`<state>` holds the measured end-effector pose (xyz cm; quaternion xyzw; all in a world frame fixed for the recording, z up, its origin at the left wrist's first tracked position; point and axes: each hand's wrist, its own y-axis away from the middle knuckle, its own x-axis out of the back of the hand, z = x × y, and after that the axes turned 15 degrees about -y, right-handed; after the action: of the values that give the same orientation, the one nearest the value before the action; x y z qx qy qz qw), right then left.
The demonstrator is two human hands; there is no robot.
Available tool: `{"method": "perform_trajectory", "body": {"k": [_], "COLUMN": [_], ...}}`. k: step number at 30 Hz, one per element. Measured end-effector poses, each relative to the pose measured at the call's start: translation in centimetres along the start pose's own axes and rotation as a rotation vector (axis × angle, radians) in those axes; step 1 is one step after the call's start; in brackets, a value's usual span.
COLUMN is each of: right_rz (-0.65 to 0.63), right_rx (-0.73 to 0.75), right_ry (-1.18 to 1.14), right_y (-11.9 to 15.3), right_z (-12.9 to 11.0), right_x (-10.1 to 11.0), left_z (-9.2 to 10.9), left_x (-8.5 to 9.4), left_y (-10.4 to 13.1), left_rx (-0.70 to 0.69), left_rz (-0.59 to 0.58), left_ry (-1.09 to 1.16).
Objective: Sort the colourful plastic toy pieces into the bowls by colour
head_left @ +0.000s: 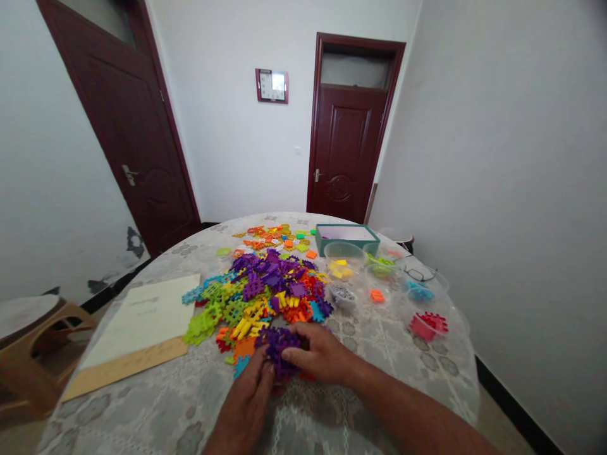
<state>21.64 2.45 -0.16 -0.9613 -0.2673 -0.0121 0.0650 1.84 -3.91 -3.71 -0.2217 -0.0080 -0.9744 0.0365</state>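
Observation:
Purple plastic interlocking pieces (279, 351) are gripped between both hands at the near edge of a colourful heap. My left hand (253, 385) closes on them from the lower left, its fingertips partly hidden. From the right, my right hand (315, 354) pinches them with the thumb on top. Just beyond the hands spreads the heap of interlocking pieces (272, 278), mostly purple at the top, lime green (202, 325) on the left, yellow (249, 323) and orange in front, red on the right.
Clear plastic bowls stand right of the heap, holding yellow pieces (340, 270), blue pieces (420, 291) and red pieces (429, 325). Behind them is a green box (348, 246). Glasses (420, 274) lie at the right. Paper (147, 316) and a tan strip (126, 370) lie left; a stool (38, 347) stands beside the table.

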Motion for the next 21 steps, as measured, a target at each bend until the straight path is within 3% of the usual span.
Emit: {"method": "perform_trajectory", "body": {"k": [3,7,9,11,13,17,21], "right_rz": [-0.024,-0.208,-0.231,-0.120,0.071,0.604,0.835], "right_rx": [-0.032,-0.161,-0.169,-0.130,-0.096,-0.084,-0.040], "right_ry": [0.036,0.158,0.264,0.318,0.301,0.127,0.046], "right_y": [0.2,0.6,0.5,-0.5,-2.7,-9.9,-16.4], "right_z": [-1.2,-3.5,-4.7,-5.7,-6.5,-7.1,-7.0], "right_x": [1.4,4.1,5.5,7.3,9.8,16.5,22.2], "left_z": [0.5,1.1,1.1,1.0,1.0,1.3,1.4], "left_x": [0.1,0.3,0.3,0.3,0.4,0.7,0.7], "left_y": [0.2,0.1,0.1,0.3,0.4,0.6,0.4], "left_rx": [-0.013,0.001,0.008,0.006,-0.001,0.001,-0.016], "left_rz": [-0.027,-0.068,-0.069,-0.072,-0.071,-0.032,-0.010], "left_ry": [-0.039,-0.005,-0.001,-0.024,-0.060,-0.152,-0.199]}}
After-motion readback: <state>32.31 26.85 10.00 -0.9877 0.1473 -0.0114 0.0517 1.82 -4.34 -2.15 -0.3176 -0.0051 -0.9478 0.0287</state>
